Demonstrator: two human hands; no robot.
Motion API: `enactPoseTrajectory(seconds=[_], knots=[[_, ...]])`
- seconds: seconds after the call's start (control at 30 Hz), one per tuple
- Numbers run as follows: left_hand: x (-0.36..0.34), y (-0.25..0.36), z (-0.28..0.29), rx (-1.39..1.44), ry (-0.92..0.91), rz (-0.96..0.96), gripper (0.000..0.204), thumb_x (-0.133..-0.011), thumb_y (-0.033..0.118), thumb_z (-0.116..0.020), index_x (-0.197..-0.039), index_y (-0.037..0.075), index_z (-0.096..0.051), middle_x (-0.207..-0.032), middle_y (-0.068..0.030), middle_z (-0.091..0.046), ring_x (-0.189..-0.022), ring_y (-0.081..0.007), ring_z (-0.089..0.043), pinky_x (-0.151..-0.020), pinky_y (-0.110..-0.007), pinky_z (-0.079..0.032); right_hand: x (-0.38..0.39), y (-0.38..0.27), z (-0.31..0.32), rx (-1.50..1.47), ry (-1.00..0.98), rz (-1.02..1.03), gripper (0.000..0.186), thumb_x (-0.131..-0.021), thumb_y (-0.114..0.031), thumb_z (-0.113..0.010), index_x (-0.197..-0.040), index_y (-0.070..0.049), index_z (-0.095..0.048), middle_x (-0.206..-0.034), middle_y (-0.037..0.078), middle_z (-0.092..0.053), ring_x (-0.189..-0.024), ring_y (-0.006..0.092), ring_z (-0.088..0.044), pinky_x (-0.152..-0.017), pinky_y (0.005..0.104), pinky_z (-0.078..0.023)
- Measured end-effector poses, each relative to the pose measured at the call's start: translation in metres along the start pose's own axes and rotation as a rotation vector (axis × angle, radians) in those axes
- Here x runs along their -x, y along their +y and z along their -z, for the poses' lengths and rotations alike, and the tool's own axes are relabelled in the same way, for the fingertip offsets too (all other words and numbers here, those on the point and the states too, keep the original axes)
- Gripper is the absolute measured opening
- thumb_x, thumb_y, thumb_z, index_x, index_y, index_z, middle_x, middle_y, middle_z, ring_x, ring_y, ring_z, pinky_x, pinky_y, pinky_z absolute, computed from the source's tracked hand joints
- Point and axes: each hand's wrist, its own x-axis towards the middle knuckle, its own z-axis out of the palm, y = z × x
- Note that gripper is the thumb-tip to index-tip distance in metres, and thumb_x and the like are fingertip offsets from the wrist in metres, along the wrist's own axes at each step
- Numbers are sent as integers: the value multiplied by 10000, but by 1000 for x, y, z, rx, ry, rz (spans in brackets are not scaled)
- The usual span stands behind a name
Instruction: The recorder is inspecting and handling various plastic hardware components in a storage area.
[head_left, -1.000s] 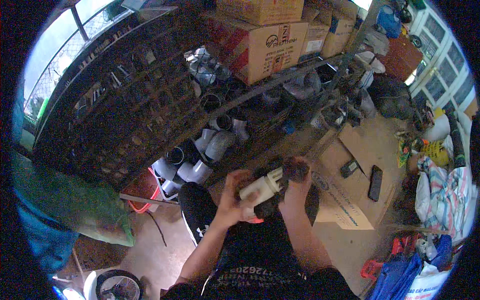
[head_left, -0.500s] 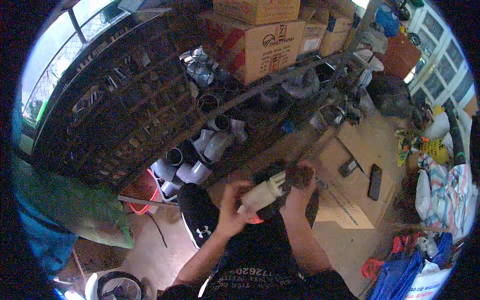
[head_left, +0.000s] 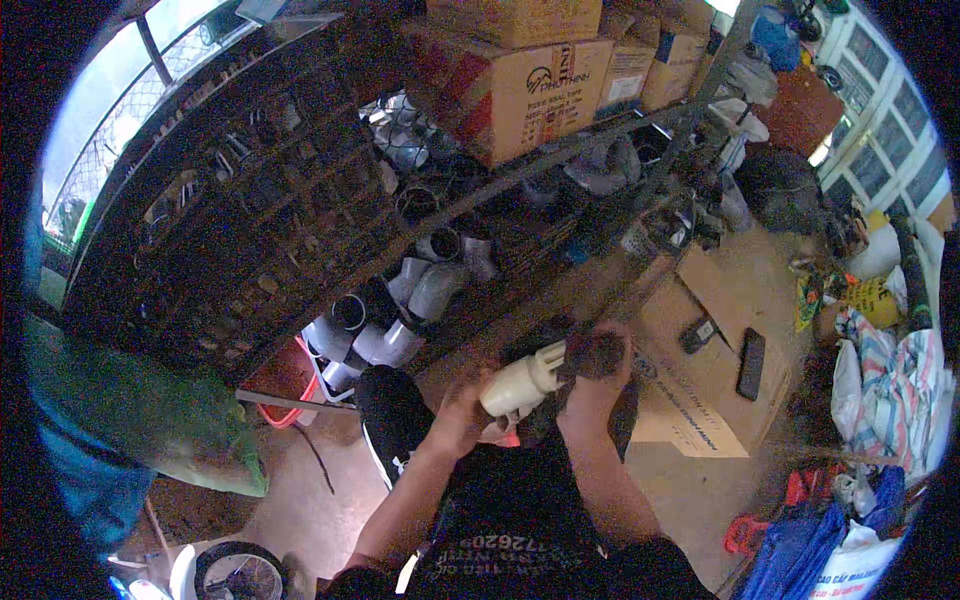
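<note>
Above my lap is a cream plastic part [head_left: 520, 388], a rounded body with slotted prongs at its upper right end and small stubs below. My left hand [head_left: 462, 412] is closed around its lower left end, the fingers partly hidden and blurred. A dark, round part [head_left: 596, 353] sits by the prongs, and my right hand [head_left: 592, 395] is closed on it. Whether the two parts touch is hard to tell. Behind the cream part it is too dark to make out more. A small patch of red shows just under it.
Grey pipe elbows [head_left: 385, 345] are piled at the left, before a dark rack of small compartments [head_left: 270, 220]. Cardboard boxes [head_left: 545, 100] are stacked at the back. On flattened cardboard [head_left: 690, 410] to the right lie a black phone-like object [head_left: 750, 364] and a small dark device [head_left: 697, 335].
My left hand has shifted slightly left and its fingers have drawn back from the top of the cream part, showing more of it. My right hand has barely moved.
</note>
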Motion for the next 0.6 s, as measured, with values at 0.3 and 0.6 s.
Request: enactPoseTrajectory(seconds=[0.3, 0.6], knots=[[9, -4, -25, -1516, 137, -786, 576, -702, 167, -719, -1156, 12, -400, -1092, -137, -515, -1064, -240, -494, -883, -359, -405, -5, 6, 2, 4, 8, 6, 222, -741, -37, -579, -937, -108, -504, -842, -14, -507, -786, 96, -494, -688, 248, -411], [11, -13, -37, -1548, 230, -1230, 471, -664, 123, -735, -1048, 17, -483, -972, -130, -563, -848, -236, -570, -744, -311, -461, -6, 4, 3, -68, 26, -61, 178, -770, -71, -548, -937, -107, -502, -854, -17, -500, -793, 98, -491, -696, 246, -406]])
